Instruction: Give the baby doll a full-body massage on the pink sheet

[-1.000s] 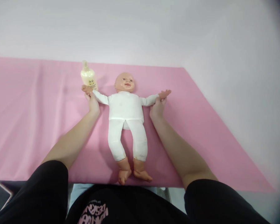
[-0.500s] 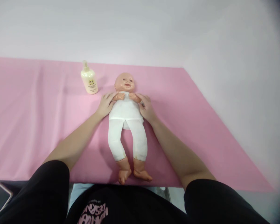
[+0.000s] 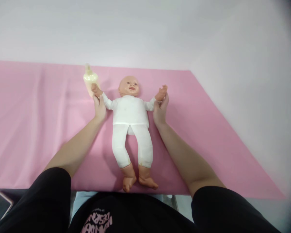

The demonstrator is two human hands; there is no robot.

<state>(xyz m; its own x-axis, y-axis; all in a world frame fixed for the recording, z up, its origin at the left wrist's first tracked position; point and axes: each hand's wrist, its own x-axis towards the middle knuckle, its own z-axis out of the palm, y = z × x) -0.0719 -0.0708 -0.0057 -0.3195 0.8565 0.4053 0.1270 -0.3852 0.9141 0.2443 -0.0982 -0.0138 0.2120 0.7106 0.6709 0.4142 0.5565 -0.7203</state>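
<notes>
A baby doll with a bare head and feet and a white cloth body lies on its back, feet toward me. Its arms are spread out to both sides. My left hand is closed around the doll's arm on the left, near its wrist. On the other side, my right hand grips the doll's other arm close to its hand. Most of my fingers are hidden behind the doll's arms. A pale yellow pump bottle stands just behind the doll's left-side hand, which partly covers it.
A pink cloth covers the table, with a few folds on the left. White walls rise behind it and on the right. At the lower left, a phone-like device with a dark screen lies below the table edge.
Both my hands have moved outward, drawing the doll's arms from its chest out to the sides. The doll's body and the bottle have stayed in place.
</notes>
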